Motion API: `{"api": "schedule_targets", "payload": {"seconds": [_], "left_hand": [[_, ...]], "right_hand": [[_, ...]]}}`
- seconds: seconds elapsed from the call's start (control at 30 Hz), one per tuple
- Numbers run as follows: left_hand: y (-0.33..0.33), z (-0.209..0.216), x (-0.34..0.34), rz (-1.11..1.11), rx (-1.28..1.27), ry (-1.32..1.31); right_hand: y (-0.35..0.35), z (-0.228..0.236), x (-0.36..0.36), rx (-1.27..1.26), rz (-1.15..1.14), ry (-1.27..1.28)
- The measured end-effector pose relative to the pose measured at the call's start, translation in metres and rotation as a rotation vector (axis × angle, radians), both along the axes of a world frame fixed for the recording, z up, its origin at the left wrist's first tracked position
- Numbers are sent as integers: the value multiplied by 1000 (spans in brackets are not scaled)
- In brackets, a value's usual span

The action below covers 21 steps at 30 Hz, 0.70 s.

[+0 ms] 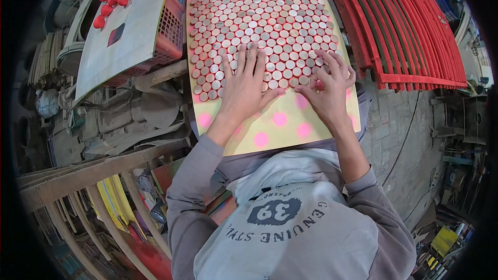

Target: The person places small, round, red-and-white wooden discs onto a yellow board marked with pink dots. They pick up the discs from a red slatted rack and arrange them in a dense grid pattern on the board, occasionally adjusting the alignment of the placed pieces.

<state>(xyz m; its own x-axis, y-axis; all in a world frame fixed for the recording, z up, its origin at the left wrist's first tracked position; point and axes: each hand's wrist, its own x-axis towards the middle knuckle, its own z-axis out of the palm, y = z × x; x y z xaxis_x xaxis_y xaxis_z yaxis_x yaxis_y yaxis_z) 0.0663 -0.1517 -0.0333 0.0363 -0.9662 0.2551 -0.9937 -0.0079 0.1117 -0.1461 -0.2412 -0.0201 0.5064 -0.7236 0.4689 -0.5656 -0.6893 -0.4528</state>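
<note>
A pale yellow board [280,134] lies in front of me over my lap, with pink round spots on its bare near end. Rows of small round discs [254,8], pale on top with red around the edges, are packed closely over the rest of it. My left hand [246,85] rests palm down on the near rows, fingers spread and its thumb pointing right along the edge of the discs. Over the near right rows, my right hand [329,85] is curled, thumb and index finger drawn together. Whatever lies between those fingertips is too small and covered to make out.
Red slatted panels [404,26] stand at the right. On the left, a white sheet [129,21] carrying red rounded pieces [111,1] lies over a red plastic crate [171,28]. A wooden railing [104,173] is near my left arm; a dark cable [410,129] crosses the floor.
</note>
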Motion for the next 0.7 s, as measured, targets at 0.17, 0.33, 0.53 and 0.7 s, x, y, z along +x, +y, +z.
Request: {"api": "schedule_targets", "payload": {"seconds": [0.17, 0.33, 0.53, 0.7], "left_hand": [[0, 2, -1, 2, -13, 9], [1, 7, 3, -4, -22, 38], [15, 23, 6, -64, -44, 190], [59, 59, -8, -79, -31, 337]], "right_hand": [[0, 1, 0, -1, 15, 27], [8, 16, -6, 29, -2, 29], [11, 53, -53, 237, -189, -380], [-59, 100, -129, 45, -461, -451]]}}
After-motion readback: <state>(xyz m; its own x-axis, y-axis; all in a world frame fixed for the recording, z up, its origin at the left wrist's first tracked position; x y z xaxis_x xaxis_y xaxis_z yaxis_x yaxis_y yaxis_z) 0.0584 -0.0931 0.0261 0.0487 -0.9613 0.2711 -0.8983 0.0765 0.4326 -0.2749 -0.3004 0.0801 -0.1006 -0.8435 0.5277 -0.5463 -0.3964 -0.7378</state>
